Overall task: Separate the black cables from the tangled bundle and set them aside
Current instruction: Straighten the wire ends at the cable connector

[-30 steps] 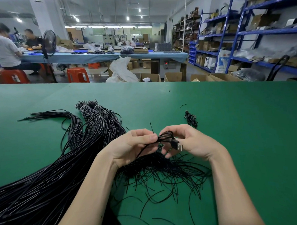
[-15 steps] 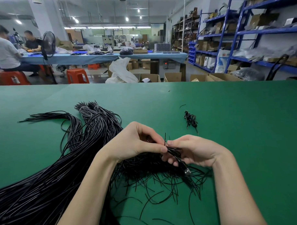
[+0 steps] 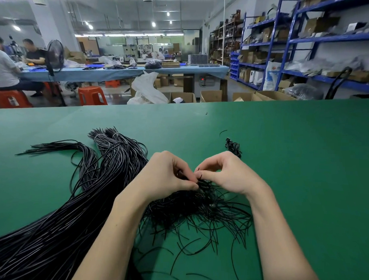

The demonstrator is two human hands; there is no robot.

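Inspecting the green tabletop (image 3: pixel 295 177) from left to right. A long sheaf of black cables (image 3: pixel 63 228) runs from the 7 o'clock corner up toward 11 o'clock, its far ends bound in two bunches. Just right of it lies the tangled bundle (image 3: pixel 194 212), a loose nest of short strands fanning out toward 5 o'clock, directly beneath the wrists.

The left hand (image 3: pixel 166 176) has fingers curled, thumb and forefinger pinching black strands at the top of the tangle. The right hand (image 3: pixel 226 172), touching it at the fingertips, is likewise curled, thumb and forefinger closed on a thin strand end that pokes up between the two. Which exact strand each holds cannot be made out; the strands are too fine. A small knotted clump (image 3: pixel 233 147) sits apart at 1 o'clock from the hands, near the right knuckles, and a single offcut (image 3: pixel 223 131) lies beyond it.

Judgement: the step in hand is freeing one cable from the knot. Recommended practice: anchor the mass with the left hand, draw the chosen strand out with the right along its own line, slowly, easing whenever neighbouring strands lift. Pulling sideways is likely to tighten the knot. Once free, place it clear of the tangle so it cannot re-snag.
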